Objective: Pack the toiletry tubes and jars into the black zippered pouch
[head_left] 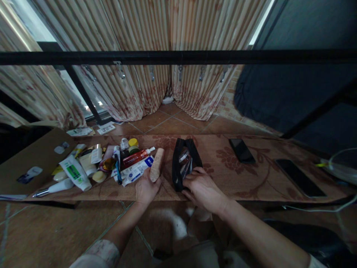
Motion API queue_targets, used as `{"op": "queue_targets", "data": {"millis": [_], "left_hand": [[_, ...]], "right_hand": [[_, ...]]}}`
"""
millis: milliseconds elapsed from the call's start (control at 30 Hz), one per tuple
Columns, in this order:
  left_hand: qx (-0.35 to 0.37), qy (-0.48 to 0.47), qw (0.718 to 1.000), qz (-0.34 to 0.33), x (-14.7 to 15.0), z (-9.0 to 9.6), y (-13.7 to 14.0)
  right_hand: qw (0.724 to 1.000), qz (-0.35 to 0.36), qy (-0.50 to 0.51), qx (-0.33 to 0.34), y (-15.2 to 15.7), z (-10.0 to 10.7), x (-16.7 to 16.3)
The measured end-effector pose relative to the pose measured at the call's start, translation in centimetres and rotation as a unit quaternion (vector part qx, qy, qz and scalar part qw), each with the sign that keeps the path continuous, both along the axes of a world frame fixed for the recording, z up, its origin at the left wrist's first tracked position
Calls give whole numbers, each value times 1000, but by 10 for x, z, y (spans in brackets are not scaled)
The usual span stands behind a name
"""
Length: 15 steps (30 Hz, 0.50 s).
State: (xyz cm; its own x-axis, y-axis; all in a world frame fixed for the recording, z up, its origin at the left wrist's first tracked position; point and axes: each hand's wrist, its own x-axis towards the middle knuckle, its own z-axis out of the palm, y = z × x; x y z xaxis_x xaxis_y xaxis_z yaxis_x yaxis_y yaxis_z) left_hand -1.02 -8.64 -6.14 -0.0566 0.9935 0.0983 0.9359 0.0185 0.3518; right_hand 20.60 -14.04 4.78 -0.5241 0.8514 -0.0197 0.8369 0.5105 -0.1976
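A black pouch [177, 165] is lying open-topped near the middle of the cloth-covered bench, its long opening showing a few small items inside, too dim to name. The right hand [205, 188] is grasping the pouch's near end, with fingers bent over the rim. Just left of the pouch, the left hand [147, 189] is gripping the lower part of a tan cylinder [157, 163], which is leaning slightly with its upper end pointing away from the person.

Beside the left hand, a white-and-blue tube [138, 172] is lying at a slant, and a red spray bottle [136, 158] with a white nozzle is resting just beyond it. A yellow-lidded jar [133, 143] is standing behind the bottle. Farther left, more toiletries are crowding together, among them a white tube with a green label [75, 172] and a white tube with a silver end [60, 185] lying near the bench's front edge. A cardboard box [26, 160] is sitting at the far left.

Right of the pouch and well apart from it, a smaller smartphone [242, 150] and a larger smartphone [301, 178] are lying on the brown patterned cloth [264, 152]. Beyond the bench, a black rail [178, 57] is crossing in front of striped curtains [139, 29], which are hanging down to the tiled floor [167, 121].
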Motion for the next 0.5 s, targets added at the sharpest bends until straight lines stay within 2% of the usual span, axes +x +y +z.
{"op": "queue_targets", "data": {"millis": [500], "left_hand": [[-2, 0, 1000, 1, 0, 1, 0]], "right_hand": [[1000, 2, 10, 3, -1, 0, 0]]}}
